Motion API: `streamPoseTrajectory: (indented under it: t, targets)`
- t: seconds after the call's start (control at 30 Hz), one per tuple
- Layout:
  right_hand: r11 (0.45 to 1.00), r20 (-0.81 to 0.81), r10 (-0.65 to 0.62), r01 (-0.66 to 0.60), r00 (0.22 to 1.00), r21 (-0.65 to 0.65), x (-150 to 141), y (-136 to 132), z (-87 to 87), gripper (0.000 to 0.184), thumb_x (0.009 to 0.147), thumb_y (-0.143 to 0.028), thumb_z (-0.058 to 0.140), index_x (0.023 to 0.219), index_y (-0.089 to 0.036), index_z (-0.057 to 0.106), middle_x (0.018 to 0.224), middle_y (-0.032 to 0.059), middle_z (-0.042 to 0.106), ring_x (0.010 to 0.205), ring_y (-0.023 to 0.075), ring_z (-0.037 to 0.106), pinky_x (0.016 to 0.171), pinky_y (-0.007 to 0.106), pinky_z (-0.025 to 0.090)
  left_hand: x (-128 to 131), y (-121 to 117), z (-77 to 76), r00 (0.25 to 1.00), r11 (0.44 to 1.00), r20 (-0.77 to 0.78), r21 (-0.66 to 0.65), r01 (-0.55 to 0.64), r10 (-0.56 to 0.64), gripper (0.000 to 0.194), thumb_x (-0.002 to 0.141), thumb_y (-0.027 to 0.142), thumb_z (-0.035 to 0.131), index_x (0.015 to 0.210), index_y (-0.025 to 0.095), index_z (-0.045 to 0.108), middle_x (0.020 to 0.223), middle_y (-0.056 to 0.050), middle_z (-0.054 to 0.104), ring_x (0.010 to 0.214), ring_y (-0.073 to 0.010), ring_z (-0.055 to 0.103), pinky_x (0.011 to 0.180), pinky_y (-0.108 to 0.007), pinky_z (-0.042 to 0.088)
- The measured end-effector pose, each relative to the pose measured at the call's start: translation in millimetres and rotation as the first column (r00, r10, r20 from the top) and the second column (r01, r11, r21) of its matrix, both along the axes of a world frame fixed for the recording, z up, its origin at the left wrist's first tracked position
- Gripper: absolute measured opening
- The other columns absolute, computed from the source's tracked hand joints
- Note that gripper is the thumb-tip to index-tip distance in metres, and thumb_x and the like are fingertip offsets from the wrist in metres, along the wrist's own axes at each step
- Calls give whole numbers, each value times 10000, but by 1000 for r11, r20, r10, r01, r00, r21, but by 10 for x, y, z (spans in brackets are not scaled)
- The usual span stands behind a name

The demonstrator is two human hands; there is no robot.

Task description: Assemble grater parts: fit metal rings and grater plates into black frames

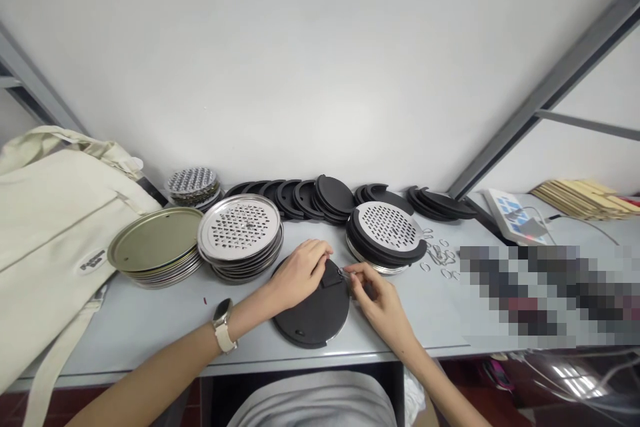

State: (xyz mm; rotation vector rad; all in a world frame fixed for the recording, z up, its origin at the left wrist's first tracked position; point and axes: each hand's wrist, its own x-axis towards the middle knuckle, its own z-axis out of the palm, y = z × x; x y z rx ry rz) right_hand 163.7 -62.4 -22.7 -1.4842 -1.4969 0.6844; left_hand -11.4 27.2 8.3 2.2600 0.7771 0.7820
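Observation:
A black round disc [317, 317] lies at the front edge of the table, with a small hole near its lower left. My left hand [303, 271] presses on its upper part, fingers together over the far side and hiding some of it. At the disc's upper right edge, my right hand [373, 290] pinches a small shiny metal piece [344, 271] that looks like a ring, beside a small dark tab. Behind that hand is a stack of black discs topped by a perforated metal grater plate [387, 223]. Loose metal rings [443, 257] are scattered to its right.
Grater plates [240, 227] are stacked left of centre, beside olive-gold round plates [160, 240]. Black crescent-edged pieces [290, 197] line the wall. A cream bag [60, 213] covers the left end. At right lie a white box [515, 213] and wooden boards [575, 200].

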Motion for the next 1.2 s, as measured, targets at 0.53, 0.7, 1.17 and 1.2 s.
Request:
streamPoseTrajectory:
  t: [0.53, 0.7, 1.17, 1.2]
  targets:
    - [990, -234, 93, -115, 968, -82, 31, 56, -23, 354, 916, -464, 512, 1041, -152, 622, 637, -24, 472, 590, 136, 467, 554, 252, 391, -8, 25, -80, 946, 979, -322, 199, 40, 27, 294, 913, 42, 293, 989, 194, 532, 979, -41, 588, 943, -196, 529, 874, -349, 415]
    - [989, -271, 95, -121, 958, -80, 24, 58, 8, 347, 909, -461, 528, 1019, -154, 646, 655, -11, 507, 586, 130, 468, 545, 249, 385, 10, 40, -101, 939, 976, -338, 216, 8, 67, 261, 934, 72, 305, 1002, 200, 522, 1000, -42, 558, 922, -192, 514, 867, -341, 425]
    - [993, -250, 77, -98, 965, -70, -26, 4, 0, 378, 919, -479, 502, 1057, -143, 608, 649, -16, 528, 603, 144, 518, 587, 261, 434, 22, 74, -127, 931, 971, -346, 236, -34, 116, 393, 788, -86, 294, 999, 184, 486, 1012, -60, 542, 974, -185, 516, 871, -311, 447]
    - [993, -236, 84, -102, 968, -64, -24, 1, -10, 373, 926, -473, 494, 1065, -146, 608, 646, -19, 524, 602, 143, 517, 588, 259, 434, 37, 94, -120, 927, 970, -356, 240, -32, 119, 370, 809, -69, 300, 999, 184, 492, 1003, -60, 550, 956, -186, 529, 854, -310, 452]
